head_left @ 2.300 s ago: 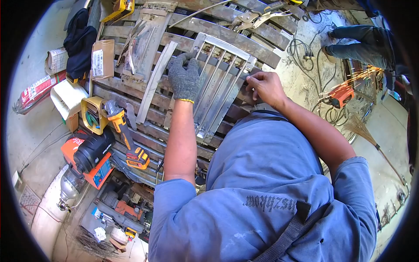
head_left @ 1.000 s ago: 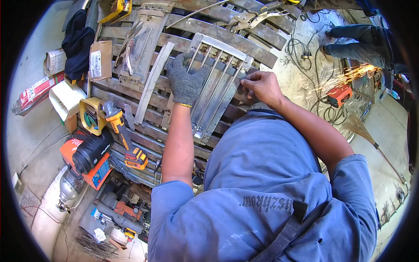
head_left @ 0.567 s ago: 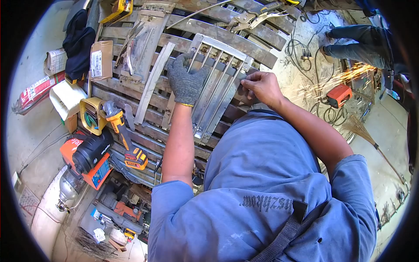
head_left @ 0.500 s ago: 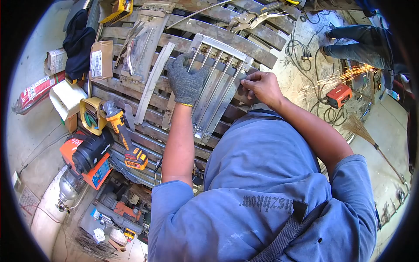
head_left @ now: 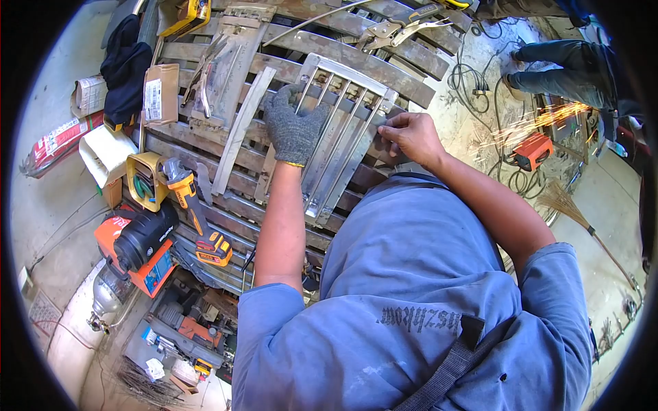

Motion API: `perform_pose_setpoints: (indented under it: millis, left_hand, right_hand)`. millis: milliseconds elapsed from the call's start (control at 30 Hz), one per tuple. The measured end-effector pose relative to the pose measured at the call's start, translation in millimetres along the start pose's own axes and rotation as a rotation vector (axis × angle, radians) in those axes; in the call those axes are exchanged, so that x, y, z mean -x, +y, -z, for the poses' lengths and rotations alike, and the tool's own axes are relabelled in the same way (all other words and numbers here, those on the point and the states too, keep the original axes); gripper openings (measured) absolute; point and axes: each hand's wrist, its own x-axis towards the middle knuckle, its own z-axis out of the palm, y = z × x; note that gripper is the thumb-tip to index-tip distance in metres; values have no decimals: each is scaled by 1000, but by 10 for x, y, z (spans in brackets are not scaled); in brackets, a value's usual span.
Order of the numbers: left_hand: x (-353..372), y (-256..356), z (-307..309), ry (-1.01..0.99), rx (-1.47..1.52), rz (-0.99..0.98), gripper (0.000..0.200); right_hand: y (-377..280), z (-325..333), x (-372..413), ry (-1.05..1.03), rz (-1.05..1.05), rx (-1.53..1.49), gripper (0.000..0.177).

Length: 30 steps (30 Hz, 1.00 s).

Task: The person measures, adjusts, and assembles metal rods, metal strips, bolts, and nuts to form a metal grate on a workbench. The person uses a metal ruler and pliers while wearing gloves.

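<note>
A metal frame [head_left: 367, 133] with several parallel rods lies on the slatted metal table [head_left: 240, 181] in front of my body. My left hand [head_left: 296, 130], in a grey knit glove, is closed over the frame's left side, thumb toward the rods; its fingertips are partly hidden. Bare, my right hand [head_left: 413, 139] is at the frame's right edge, thumb and forefinger pinched together and the other fingers curled. Whatever is in that pinch is too small to make out. Left of the glove, a flat metal strip [head_left: 243, 130] lies across the slats.
A cordless angle grinder [head_left: 192, 202] rests at the table's left side, near a cardboard box [head_left: 161, 94]. Locking pliers [head_left: 384, 33] lie at the far edge. To the right, sparks [head_left: 541, 123] fly near another person's legs [head_left: 565, 72], a red machine [head_left: 533, 151] and floor cables [head_left: 473, 82].
Both hands and the metal frame keep practically the same position. At the right, the spray of sparks has grown brighter and spread farther left.
</note>
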Motion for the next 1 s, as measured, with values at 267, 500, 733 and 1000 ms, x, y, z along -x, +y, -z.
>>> perform_pose_setpoints:
  millis: [267, 500, 733, 1000]
  left_hand:
    - [-4, -26, -13, 2, -22, -24, 68]
    - [-6, 12, 6, 2, -27, -6, 67]
    - [-4, 26, 17, -7, -34, 1, 66]
    - [1, 11, 15, 6, -48, -29, 66]
  right_hand:
    - [10, 23, -22, -28, -8, 4, 27]
    - [-37, 32, 0, -45, -9, 8, 27]
    - [-90, 34, 32, -43, 6, 21, 23]
    - [-65, 32, 12, -48, 10, 26, 25]
